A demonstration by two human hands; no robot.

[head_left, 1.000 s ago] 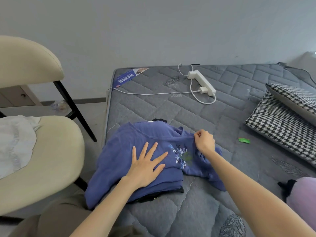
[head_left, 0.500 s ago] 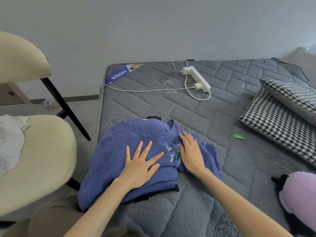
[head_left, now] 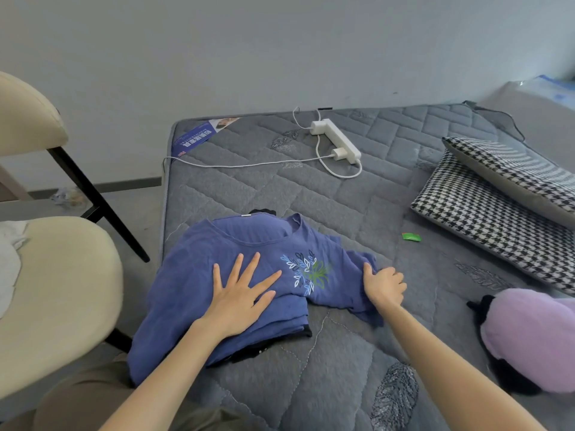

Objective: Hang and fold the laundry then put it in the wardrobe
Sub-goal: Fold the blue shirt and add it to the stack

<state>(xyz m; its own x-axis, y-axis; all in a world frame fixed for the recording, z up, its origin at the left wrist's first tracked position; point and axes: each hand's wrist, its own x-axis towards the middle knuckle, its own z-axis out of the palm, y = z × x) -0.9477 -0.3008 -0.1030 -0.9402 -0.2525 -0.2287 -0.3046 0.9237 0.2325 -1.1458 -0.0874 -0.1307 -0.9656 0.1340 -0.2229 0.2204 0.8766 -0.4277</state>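
A blue shirt (head_left: 199,275) with a leaf print lies spread on the near left part of the grey mattress (head_left: 311,194), on top of a dark garment (head_left: 264,346) whose edges peek out. My left hand (head_left: 239,297) presses flat on the shirt's middle, fingers spread. My right hand (head_left: 384,286) is closed on the shirt's right sleeve edge, at the right end of the cloth.
A white power strip (head_left: 337,140) with a cable lies at the far side of the mattress. Houndstooth cushions (head_left: 485,209) are stacked at the right, a purple plush (head_left: 535,337) near right. A cream chair (head_left: 46,290) with white cloth (head_left: 9,262) stands left. A small green wrapper (head_left: 411,237) lies mid-right.
My right hand slid from the shirt's chest outward to the right and closed on the sleeve. My left hand stayed flat on the shirt.
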